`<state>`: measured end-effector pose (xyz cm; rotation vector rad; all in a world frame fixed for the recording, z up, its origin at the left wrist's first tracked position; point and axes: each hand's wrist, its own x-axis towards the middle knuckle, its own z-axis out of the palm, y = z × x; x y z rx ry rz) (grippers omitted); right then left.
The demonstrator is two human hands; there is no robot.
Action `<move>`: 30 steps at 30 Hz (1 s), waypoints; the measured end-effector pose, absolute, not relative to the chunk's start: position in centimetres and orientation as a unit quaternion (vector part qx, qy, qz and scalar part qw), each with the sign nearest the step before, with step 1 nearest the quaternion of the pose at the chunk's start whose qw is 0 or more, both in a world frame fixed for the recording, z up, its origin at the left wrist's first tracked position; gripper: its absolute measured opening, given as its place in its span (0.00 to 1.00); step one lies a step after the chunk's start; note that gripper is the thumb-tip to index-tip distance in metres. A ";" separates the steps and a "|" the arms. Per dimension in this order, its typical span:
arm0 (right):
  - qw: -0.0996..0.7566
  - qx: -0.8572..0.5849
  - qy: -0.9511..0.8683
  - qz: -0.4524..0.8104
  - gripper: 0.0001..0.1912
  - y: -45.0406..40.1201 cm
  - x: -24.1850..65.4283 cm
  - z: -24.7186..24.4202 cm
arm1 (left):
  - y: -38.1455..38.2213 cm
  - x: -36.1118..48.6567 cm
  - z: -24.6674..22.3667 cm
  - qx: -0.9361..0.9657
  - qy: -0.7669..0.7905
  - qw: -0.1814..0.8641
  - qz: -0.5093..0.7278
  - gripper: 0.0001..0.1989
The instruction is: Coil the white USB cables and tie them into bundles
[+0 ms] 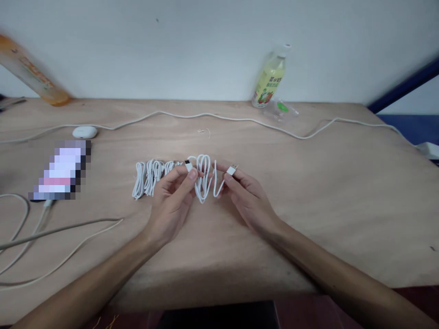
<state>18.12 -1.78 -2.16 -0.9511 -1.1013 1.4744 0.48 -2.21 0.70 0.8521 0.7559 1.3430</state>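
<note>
Between my two hands hangs a coiled white USB cable (pixel 203 183), its loops gathered nearer the left side. My left hand (pixel 174 196) is closed on the cable, pinching near a white plug with a dark open end. With thumb and fingers my right hand (pixel 248 196) grips the cable's other end, by a white plug with a metal tip. Beside and partly behind my left hand lie several bundled white cables (pixel 139 180) in a row on the wooden table (pixel 325 183).
A phone (pixel 61 171) with a cord plugged in and a white earbud case (pixel 85 132) are at left. A long white cord (pixel 247 119) crosses the back. Against the wall lean an orange-tinted bottle (pixel 34 73) and a yellow drink bottle (pixel 270 80), beside clear plastic (pixel 279 111).
</note>
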 end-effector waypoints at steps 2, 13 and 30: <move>0.524 -0.394 -0.435 0.617 0.15 -1.7 18.1 -2.2 | -2.3 0.5 0.6 0.391 0.332 0.621 0.592 0.10; 0.516 -0.410 -0.406 0.633 0.17 -1.9 17.8 -1.1 | -2.6 0.1 0.3 0.500 0.392 0.536 0.555 0.09; 0.530 -0.479 -0.523 0.464 0.13 -2.2 18.2 -0.9 | -3.1 0.5 1.5 0.556 0.397 0.498 0.534 0.04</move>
